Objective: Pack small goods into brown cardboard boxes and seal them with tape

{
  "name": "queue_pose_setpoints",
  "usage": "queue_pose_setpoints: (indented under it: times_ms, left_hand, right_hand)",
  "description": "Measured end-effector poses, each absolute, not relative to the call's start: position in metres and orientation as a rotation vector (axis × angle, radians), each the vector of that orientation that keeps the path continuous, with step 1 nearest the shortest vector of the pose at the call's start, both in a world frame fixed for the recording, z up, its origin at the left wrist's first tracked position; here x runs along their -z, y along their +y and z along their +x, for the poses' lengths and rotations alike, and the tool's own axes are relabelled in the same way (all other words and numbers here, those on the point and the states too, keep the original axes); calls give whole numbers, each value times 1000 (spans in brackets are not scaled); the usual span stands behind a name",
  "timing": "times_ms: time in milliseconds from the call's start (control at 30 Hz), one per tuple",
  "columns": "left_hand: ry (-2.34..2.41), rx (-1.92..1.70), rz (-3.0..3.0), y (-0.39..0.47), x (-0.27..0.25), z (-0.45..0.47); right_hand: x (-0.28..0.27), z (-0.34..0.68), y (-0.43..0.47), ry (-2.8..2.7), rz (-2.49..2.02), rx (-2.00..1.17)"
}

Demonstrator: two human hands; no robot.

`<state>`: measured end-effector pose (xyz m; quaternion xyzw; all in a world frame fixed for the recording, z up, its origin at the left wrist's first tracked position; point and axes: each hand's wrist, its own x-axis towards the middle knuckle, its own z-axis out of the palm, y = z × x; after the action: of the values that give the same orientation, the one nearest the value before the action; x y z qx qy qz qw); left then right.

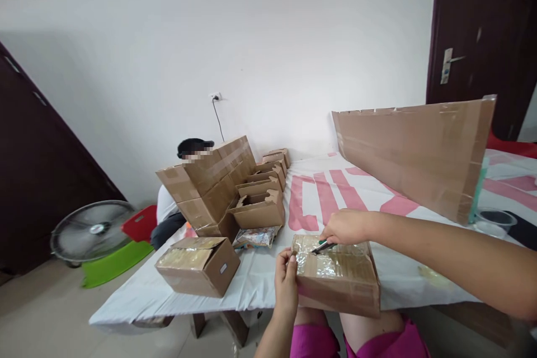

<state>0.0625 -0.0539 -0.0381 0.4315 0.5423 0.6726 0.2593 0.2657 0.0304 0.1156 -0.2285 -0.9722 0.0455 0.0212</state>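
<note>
A taped cardboard box (339, 288) sits at the table's front edge, just above my knees. My left hand (286, 277) grips its left end, thumb near the top edge and fingers along the side. My right hand (346, 226) is closed around a box cutter (325, 245) with a bit of green on it. The cutter's tip meets the clear tape on the box's top, close to the left end. Part of the handle is hidden in my fingers.
Left of me stands another taped box (197, 265), with a patterned packet (257, 237) behind it. Open boxes (260, 210) line up beside stacked boxes (210, 184). A person in a cap (195, 148) sits behind those. A tall cardboard panel (411, 151) stands right, near a plastic tub (495, 221).
</note>
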Motion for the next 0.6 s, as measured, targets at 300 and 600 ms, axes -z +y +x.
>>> queue_pose_setpoints:
  times_ms: [300,600]
  left_hand:
    - [1451,-1787,1193,-60,37,73]
    - [1438,-1744,1209,-59,37,78]
  right_hand:
    - [-127,311,12,-3049,-810,-190]
    - [-139,349,-8,-2993,-912,-418]
